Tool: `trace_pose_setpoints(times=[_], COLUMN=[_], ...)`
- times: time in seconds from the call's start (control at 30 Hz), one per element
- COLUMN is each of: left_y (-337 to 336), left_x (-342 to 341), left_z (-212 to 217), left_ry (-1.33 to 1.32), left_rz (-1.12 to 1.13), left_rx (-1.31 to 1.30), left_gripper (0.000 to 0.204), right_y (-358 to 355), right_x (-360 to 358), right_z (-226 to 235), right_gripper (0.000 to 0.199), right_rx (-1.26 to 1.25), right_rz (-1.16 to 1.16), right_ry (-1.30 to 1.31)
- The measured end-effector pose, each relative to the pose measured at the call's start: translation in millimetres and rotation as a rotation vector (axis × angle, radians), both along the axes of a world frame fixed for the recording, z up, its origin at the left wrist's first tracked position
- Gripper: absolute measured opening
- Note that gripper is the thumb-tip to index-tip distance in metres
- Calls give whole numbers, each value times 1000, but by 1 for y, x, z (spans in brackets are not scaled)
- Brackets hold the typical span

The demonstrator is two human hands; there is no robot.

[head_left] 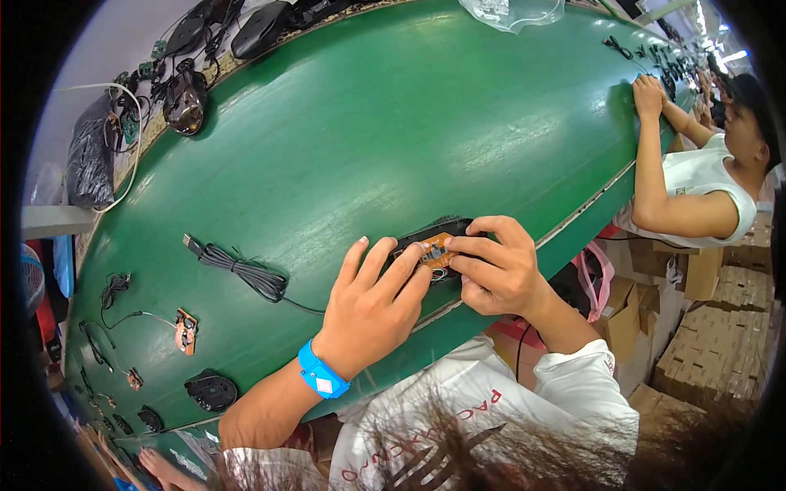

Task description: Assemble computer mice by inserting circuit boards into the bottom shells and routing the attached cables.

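A black mouse base [442,227] lies on the green belt [393,123] at its near edge, with an orange circuit board [435,249] set in it. My left hand [372,307], a blue band on its wrist, rests on the left side of the base with fingers spread. Pinching the board from the right is my right hand [495,266]. A bundled black cable [246,274] with a plug runs from the left toward the base.
Further left on the belt lie another orange board [186,331] with its wire and a black mouse base [212,390]. Black mouse shells [184,102] sit along the far edge. A co-worker [704,172] reaches onto the belt at right. Cardboard boxes [720,344] stand below.
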State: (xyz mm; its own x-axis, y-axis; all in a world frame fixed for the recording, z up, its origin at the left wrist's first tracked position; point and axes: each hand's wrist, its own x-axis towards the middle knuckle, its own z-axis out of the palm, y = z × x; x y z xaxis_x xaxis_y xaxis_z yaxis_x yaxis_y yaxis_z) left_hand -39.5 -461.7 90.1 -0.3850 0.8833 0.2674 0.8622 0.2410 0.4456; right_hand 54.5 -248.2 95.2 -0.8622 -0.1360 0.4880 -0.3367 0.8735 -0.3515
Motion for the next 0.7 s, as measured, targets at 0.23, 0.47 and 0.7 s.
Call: trace_pose_setpoints(times=[0.23,0.47,0.7], left_y=[2,5,5], left_x=[1,1,2], left_z=[3,0,-1], left_ry=[-13,-2,25], left_rz=[2,-8,-19], left_rx=[-16,-12,-19], left_gripper=[40,42,45], right_y=[1,1,4], right_x=[-1,1,3], right_z=[3,2,-5], right_gripper=[28,27,32], right_rx=[-72,-90,-155], right_rz=[-14,-40,61], right_ry=[-2,40,48])
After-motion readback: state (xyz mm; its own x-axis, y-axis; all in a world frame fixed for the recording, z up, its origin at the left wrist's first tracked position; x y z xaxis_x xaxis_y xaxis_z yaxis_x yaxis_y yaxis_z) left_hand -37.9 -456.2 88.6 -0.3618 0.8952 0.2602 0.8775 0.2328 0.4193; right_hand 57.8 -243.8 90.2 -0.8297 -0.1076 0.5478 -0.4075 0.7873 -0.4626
